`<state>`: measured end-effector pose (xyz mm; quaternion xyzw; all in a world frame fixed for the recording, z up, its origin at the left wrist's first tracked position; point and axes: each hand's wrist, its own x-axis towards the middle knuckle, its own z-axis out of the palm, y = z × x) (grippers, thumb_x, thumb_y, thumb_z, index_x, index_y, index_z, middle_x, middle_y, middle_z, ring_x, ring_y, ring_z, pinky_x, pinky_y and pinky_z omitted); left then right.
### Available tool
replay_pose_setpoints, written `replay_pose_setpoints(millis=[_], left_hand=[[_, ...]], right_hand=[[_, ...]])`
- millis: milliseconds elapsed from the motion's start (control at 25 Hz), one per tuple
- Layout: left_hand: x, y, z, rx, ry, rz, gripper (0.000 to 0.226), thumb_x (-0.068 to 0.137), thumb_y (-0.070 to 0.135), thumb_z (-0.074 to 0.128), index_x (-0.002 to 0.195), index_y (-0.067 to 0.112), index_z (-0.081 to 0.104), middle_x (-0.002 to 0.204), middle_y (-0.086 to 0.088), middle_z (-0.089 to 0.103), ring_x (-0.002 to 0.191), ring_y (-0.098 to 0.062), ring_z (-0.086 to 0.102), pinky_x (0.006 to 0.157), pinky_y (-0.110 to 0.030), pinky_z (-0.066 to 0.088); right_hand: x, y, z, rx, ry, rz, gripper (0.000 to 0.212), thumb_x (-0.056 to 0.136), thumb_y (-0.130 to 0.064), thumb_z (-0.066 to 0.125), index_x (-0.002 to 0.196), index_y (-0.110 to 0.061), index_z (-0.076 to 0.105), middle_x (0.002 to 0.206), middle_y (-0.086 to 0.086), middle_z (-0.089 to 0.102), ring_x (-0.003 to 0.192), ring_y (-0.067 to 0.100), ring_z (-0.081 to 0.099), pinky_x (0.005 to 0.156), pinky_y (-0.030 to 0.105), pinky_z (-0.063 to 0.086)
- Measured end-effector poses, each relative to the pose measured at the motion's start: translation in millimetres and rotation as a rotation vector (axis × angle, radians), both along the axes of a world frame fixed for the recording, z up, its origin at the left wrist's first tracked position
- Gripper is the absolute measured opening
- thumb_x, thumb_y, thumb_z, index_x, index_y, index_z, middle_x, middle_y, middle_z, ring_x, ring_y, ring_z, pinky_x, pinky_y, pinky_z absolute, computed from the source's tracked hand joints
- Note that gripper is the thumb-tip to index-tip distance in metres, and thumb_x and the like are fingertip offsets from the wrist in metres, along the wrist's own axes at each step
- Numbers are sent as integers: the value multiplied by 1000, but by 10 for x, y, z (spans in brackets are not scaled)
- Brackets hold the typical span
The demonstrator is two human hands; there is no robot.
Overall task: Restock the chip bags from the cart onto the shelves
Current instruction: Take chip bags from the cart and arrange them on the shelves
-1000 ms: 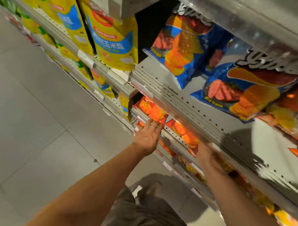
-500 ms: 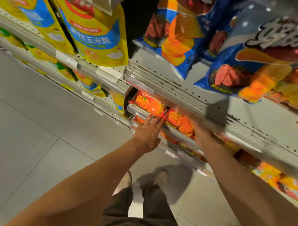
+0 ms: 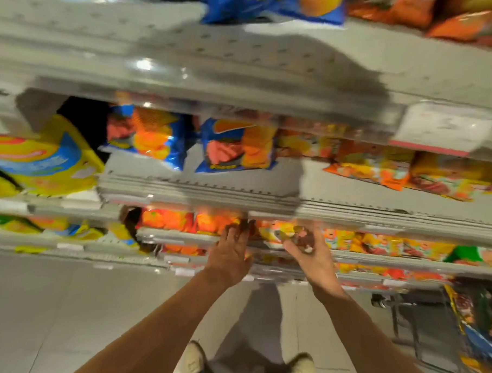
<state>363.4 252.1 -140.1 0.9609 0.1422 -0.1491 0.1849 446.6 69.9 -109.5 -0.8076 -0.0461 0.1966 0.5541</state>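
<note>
**Caution: bags may slide off the lower shelf**

Your left hand [image 3: 231, 254] lies flat, fingers straight, against the orange foil chip bags [image 3: 190, 221] on the grey metal shelf [image 3: 168, 235]. Your right hand [image 3: 309, 251] is blurred; its grip cannot be told. Releasing early may tip bags forward.
</note>
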Motion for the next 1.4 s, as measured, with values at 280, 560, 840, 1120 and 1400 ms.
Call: replay_pose_setpoints(millis=[280, 560, 840, 1120, 1400], left_hand=[[1126, -2240, 150, -204, -148, -291, 68, 96, 35, 59, 155, 17, 31, 163, -8, 23, 151, -27, 20, 117, -37, 29], [2063, -5070, 372, -343, -209, -584, 67, 88, 19, 58, 152, 19, 39, 156, -5, 36, 147, -23, 30, 118, -23, 14], [2958, -6535, 438, -518, -83, -634, 38, 90, 30, 70, 124, 16, 60, 122, -7, 56, 121, -23, 53, 103, -31, 39], [3896, -7803, 356, -532, 105, -866, 54, 92, 35, 67, 140, 16, 51, 138, -9, 53, 135, -24, 44, 108, -32, 36], [4498, -8789, 193, -520, 225, -930, 60, 93, 35, 67, 146, 18, 45, 150, -9, 41, 140, -23, 38, 104, -23, 34]], right_hand=[[285, -2505, 128, -48, 38, -308, 25, 91, -10, 74, 107, -22, 59, 96, 8, 61, 93, 10, 62, 83, 14, 46], [565, -5184, 363, -107, -18, -717, 34, 89, -8, 77, 109, -27, 58, 93, -9, 64, 88, 12, 63, 90, 30, 50], [850, -6670, 133, -84, 57, -1023, 44, 92, -11, 74, 132, -6, 58, 111, 18, 69, 105, 35, 65, 88, 39, 50], [1103, -7276, 141, -71, 139, -1268, 29, 88, -16, 78, 113, -21, 62, 97, 2, 74, 82, 8, 70, 67, 13, 50], [1348, -8039, 201, -91, 245, -1395, 40, 91, -18, 75, 125, -19, 55, 102, 5, 71, 88, 15, 67, 75, 28, 50]])
